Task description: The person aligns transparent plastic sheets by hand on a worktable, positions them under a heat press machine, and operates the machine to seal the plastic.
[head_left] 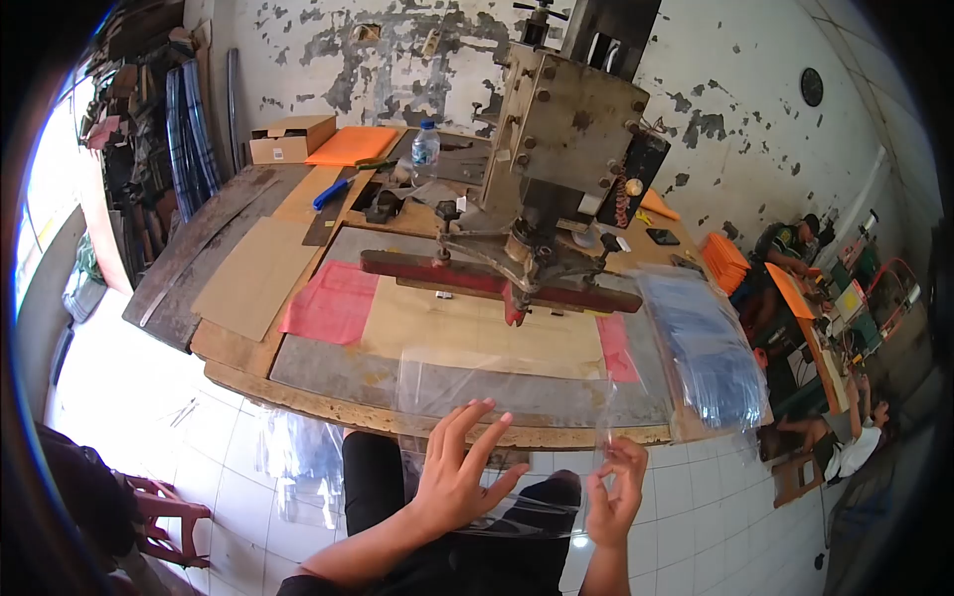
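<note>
A clear plastic sheet (447,382) lies over the front edge of the table and hangs toward my lap. My left hand (457,477) rests on it with fingers spread. My right hand (616,487) pinches the sheet's right edge between thumb and fingers. Beyond the sheet, a cream-coloured sheet (477,333) lies on the press bed, with pink material (333,303) showing at both ends. The red-edged press bar (417,271) hangs above it, under the grey machine head (566,119).
Stacked clear plastic (701,343) lies at the table's right. Cardboard (253,273), a blue-handled cutter (331,194), a bottle (425,149) and an open box (291,139) are on the left and back. A red stool (169,512) stands lower left. Two people sit at the far right.
</note>
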A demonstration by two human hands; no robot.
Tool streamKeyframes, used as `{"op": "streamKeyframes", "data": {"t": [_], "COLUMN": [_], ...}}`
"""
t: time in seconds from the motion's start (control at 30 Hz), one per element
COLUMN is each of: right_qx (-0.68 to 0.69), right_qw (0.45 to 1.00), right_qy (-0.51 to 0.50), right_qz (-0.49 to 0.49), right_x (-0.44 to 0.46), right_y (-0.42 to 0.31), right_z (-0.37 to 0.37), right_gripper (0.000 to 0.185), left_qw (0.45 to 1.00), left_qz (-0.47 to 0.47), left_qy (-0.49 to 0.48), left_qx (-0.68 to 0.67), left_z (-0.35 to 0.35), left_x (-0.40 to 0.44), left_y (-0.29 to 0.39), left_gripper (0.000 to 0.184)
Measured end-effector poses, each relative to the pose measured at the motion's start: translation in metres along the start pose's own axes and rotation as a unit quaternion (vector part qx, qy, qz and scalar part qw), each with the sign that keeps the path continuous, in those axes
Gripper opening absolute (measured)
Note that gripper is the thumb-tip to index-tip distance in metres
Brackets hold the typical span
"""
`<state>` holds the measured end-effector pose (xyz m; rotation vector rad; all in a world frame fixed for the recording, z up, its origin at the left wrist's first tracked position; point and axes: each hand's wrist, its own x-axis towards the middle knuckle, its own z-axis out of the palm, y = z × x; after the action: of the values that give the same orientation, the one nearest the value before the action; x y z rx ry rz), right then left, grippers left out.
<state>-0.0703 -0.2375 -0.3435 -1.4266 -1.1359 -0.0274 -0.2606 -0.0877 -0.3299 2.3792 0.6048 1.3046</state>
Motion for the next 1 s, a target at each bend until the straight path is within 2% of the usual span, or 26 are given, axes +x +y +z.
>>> {"op": "streamKeyframes", "data": {"t": [0.03, 0.1, 0.23, 0.47, 0.63, 0.77, 1.0], "right_qx": [-0.001, 0.039, 0.075, 0.067, 0.075, 0.042, 0.014], "right_qw": [1.000, 0.998, 0.994, 0.996, 0.995, 0.999, 1.000], "right_qy": [0.000, 0.031, 0.031, -0.001, 0.000, -0.016, -0.016], "right_qz": [0.003, 0.025, 0.067, 0.056, 0.068, 0.024, -0.011], "right_x": [-0.007, -0.018, -0.026, -0.024, -0.025, -0.030, -0.039], "right_y": [0.001, 0.002, -0.004, -0.002, -0.008, -0.011, -0.013], "right_z": [0.002, 0.006, 0.014, 0.021, 0.025, 0.024, 0.020], "right_gripper": [0.013, 0.013, 0.010, 0.011, 0.012, 0.015, 0.015], "left_qw": [0.999, 0.998, 0.996, 0.990, 0.993, 0.994, 0.998], "left_qz": [0.002, 0.013, 0.025, 0.044, 0.021, 0.031, 0.062], "left_qy": [0.033, 0.040, 0.048, 0.082, 0.069, 0.078, -0.020], "left_qx": [0.012, 0.035, 0.072, 0.107, 0.096, 0.074, -0.023], "left_z": [0.002, 0.004, 0.008, 0.003, -0.008, -0.020, -0.024], "left_x": [-0.001, 0.004, 0.003, 0.001, 0.004, 0.023, 0.032], "left_y": [0.002, 0.007, 0.010, 0.004, 0.011, 0.023, 0.022], "left_gripper": [0.072, 0.068, 0.060, 0.048, 0.047, 0.047, 0.032]}}
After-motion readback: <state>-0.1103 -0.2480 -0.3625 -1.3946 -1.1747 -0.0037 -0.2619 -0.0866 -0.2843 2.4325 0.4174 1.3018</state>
